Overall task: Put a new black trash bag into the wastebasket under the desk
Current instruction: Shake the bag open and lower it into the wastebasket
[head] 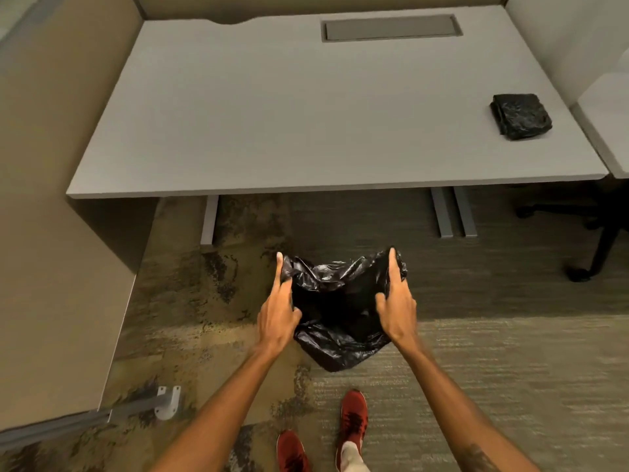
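Observation:
A black trash bag (338, 315) hangs open between my two hands, in front of the grey desk (272, 114) and above the carpet. My left hand (277, 310) grips the bag's left edge, fingers stretched along the rim. My right hand (396, 306) grips the right edge the same way. The bag's mouth is spread wide and its bottom sags toward my red shoes. No wastebasket shows in this view. A folded stack of black bags (520, 115) lies on the desk's right side.
The desk's legs (452, 214) stand on the carpet below its front edge. A beige partition wall (51, 199) closes the left side, with a metal foot bracket (168, 401) at its base. An office chair base (595, 240) sits at the right.

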`<action>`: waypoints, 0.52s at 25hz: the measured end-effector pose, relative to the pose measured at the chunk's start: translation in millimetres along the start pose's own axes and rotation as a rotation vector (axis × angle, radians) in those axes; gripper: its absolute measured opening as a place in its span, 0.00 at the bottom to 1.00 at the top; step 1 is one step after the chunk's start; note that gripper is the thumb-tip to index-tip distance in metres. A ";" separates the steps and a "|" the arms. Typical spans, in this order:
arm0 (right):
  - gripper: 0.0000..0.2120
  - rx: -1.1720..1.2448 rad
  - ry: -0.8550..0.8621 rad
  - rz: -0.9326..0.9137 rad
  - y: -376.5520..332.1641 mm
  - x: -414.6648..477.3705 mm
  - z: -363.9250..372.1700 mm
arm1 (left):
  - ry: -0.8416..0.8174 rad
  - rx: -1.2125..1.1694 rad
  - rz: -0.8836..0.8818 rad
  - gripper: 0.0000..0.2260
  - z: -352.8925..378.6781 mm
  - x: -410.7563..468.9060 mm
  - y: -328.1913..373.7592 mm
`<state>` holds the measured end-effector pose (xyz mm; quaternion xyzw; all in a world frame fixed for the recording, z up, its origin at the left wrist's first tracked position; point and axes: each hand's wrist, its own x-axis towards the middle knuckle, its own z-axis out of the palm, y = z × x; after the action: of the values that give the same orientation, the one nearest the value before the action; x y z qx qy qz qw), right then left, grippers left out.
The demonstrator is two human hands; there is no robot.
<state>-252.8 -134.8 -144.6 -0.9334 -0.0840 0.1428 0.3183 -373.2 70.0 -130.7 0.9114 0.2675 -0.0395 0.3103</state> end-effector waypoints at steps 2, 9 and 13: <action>0.50 0.040 0.034 -0.007 9.4 11.4 15.4 | -0.010 -0.018 0.005 0.27 13.7 9.4 -12.1; 0.50 0.126 0.034 -0.002 45.9 47.2 72.3 | 0.017 -0.101 0.001 0.49 72.6 31.2 -70.4; 0.49 0.163 0.027 -0.016 58.6 59.4 101.6 | 0.021 -0.109 -0.092 0.44 102.6 50.1 -101.0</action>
<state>-225.3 -108.1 -270.4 -0.9055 -0.0753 0.1341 0.3956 -372.5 100.2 -280.2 0.8801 0.3143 -0.0297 0.3546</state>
